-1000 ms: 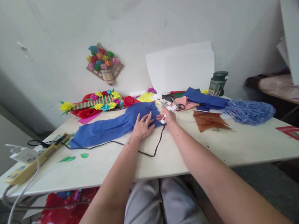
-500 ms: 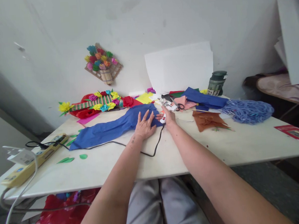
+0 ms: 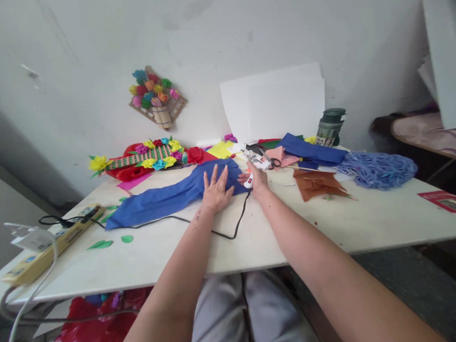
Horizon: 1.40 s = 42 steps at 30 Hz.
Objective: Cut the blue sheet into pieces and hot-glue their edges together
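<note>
My left hand (image 3: 215, 190) lies flat with fingers spread on a long blue crepe sheet (image 3: 163, 199) stretched across the white table (image 3: 256, 237). My right hand (image 3: 256, 178) is closed round a white glue gun (image 3: 248, 180) with a red switch, right beside the sheet's right end. The gun's black cord (image 3: 237, 223) loops toward me and runs left under the sheet's edge.
A yellow power strip (image 3: 49, 243) sits at the left table edge. Paper flowers (image 3: 145, 158), scissors (image 3: 272, 161), blue paper (image 3: 312, 152), brown paper (image 3: 317, 183), blue shredded strands (image 3: 376, 170) and a dark jar (image 3: 329, 126) crowd the back. Green leaf cutouts (image 3: 104, 244) lie front left.
My left hand has slid slightly up and left on the blue sheet, fingers pointing more upward. My right hand stays on the glue gun.
</note>
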Each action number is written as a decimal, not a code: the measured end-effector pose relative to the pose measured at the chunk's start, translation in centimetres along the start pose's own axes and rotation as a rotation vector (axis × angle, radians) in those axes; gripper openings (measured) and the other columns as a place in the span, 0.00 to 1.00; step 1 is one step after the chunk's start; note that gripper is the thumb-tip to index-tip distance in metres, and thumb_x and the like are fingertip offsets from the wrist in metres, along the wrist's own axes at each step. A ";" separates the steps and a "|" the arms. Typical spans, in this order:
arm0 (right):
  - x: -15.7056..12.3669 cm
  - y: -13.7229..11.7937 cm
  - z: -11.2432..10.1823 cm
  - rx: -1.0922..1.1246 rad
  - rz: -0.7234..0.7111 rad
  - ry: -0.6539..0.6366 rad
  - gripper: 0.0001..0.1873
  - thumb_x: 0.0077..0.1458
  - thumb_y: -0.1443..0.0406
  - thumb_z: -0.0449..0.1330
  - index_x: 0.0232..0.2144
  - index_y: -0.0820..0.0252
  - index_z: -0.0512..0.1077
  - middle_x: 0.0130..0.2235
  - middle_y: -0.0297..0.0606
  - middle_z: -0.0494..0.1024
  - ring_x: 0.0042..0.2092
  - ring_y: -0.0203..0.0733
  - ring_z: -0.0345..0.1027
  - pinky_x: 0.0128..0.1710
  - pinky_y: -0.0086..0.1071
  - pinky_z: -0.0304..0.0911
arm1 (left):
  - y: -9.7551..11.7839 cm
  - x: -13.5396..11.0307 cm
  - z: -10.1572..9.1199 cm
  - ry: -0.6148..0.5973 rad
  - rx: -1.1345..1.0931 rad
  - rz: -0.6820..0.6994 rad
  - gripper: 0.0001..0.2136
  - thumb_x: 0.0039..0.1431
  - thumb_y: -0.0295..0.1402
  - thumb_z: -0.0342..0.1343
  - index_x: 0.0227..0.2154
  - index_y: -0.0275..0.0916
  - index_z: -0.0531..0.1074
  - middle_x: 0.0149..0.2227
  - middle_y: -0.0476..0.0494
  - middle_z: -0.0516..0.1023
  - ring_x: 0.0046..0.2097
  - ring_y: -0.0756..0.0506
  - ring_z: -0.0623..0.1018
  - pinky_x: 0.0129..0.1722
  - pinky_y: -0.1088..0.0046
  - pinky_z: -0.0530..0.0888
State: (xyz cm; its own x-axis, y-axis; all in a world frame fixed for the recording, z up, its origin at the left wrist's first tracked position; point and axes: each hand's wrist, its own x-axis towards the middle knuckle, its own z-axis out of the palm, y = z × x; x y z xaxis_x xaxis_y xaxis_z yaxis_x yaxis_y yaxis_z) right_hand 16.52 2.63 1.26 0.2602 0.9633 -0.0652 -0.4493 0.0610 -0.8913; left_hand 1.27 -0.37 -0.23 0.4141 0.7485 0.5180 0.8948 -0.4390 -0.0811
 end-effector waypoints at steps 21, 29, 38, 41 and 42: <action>-0.1 0.0 -0.1 0.011 0.001 -0.019 0.20 0.51 0.58 0.57 0.41 0.68 0.67 0.16 0.34 0.72 0.16 0.39 0.67 0.13 0.26 0.62 | -1.3 -0.9 0.3 -0.130 0.058 -0.005 0.22 0.58 0.50 0.37 0.54 0.55 0.62 0.63 0.56 0.46 0.64 0.40 0.37 0.59 0.47 0.35; -0.4 -0.3 0.0 0.000 0.016 -0.023 0.20 0.51 0.57 0.57 0.41 0.68 0.66 0.16 0.36 0.73 0.17 0.41 0.69 0.14 0.27 0.62 | -1.4 -0.8 -0.1 -0.041 0.047 -0.150 0.24 0.61 0.43 0.36 0.60 0.49 0.50 0.64 0.52 0.44 0.64 0.41 0.37 0.59 0.49 0.38; -0.5 -0.2 0.1 -0.047 0.001 -0.022 0.22 0.50 0.57 0.58 0.40 0.72 0.67 0.18 0.37 0.72 0.17 0.39 0.67 0.15 0.29 0.63 | -1.4 0.1 -0.1 0.067 0.049 -0.387 0.31 0.55 0.50 0.42 0.60 0.44 0.49 0.64 0.45 0.44 0.64 0.36 0.36 0.58 0.44 0.39; -0.4 -0.1 0.1 -0.059 -0.009 -0.024 0.22 0.50 0.57 0.58 0.39 0.72 0.67 0.18 0.37 0.72 0.16 0.39 0.67 0.15 0.29 0.63 | -1.3 0.5 0.0 0.038 0.051 -0.416 0.35 0.52 0.53 0.45 0.61 0.43 0.48 0.64 0.44 0.43 0.64 0.36 0.34 0.58 0.45 0.38; -0.4 -0.1 0.1 -0.061 -0.010 -0.025 0.22 0.50 0.57 0.58 0.39 0.71 0.67 0.17 0.37 0.72 0.16 0.39 0.67 0.15 0.29 0.63 | -1.3 0.5 0.1 0.020 0.051 -0.431 0.36 0.51 0.53 0.45 0.61 0.43 0.48 0.64 0.44 0.42 0.63 0.36 0.34 0.58 0.45 0.38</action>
State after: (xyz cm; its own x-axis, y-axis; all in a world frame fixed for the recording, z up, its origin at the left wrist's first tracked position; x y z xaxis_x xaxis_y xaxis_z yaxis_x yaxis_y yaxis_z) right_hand 16.36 2.23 1.39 0.2423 0.9691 -0.0457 -0.3934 0.0551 -0.9177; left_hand 0.34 0.63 0.06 -0.0020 0.8481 0.5299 0.9925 -0.0631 0.1048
